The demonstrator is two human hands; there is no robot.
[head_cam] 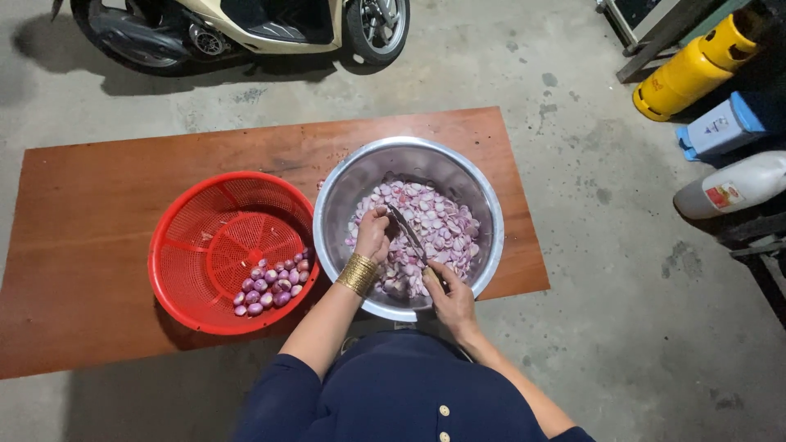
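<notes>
While knife (407, 232) cuts, left hand (372, 236) pinches shallot, steel bowl (344, 192)

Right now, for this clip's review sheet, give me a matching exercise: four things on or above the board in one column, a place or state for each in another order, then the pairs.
Things
1. red basket
2. steel bowl
3. knife
4. whole shallots

Places or states
A. heaped at the near right edge inside the basket
B. held in the right hand, blade over the cut pieces
C. on the wooden board, left of the bowl
D. holds pale purple cut pieces; the left hand reaches into it

Pairs: 1-C, 2-D, 3-B, 4-A
</notes>
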